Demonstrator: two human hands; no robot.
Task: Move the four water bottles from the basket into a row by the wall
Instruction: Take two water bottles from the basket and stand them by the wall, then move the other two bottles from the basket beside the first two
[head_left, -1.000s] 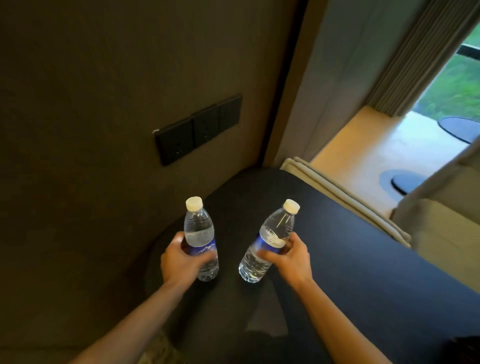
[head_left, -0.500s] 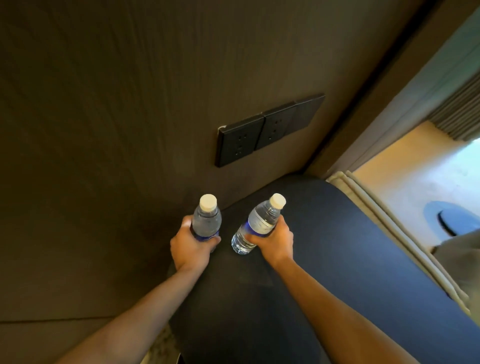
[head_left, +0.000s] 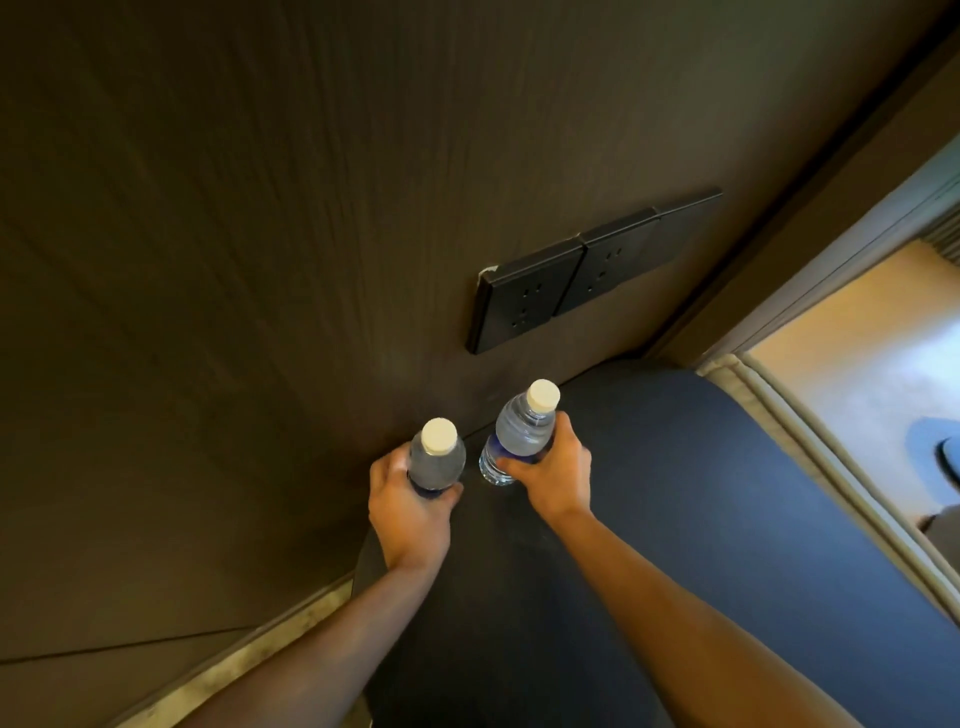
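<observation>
Two clear water bottles with white caps and blue labels stand side by side at the far edge of a dark tabletop (head_left: 701, 519), close to the brown wall (head_left: 260, 260). My left hand (head_left: 408, 506) grips the left bottle (head_left: 436, 460) around its middle. My right hand (head_left: 553, 475) grips the right bottle (head_left: 519, 431), which tilts slightly to the right; its base rests on or just above the tabletop. The basket and the other bottles are out of view.
A black row of wall sockets (head_left: 576, 273) sits on the wall just above and right of the bottles. A cream cushioned edge (head_left: 810, 447) borders the tabletop on the right, with a bright floor (head_left: 852, 364) beyond it.
Both hands have carried the bottles forward to the wall and brought them closer together. The right bottle has become more upright. The view has tipped down and leftward.
</observation>
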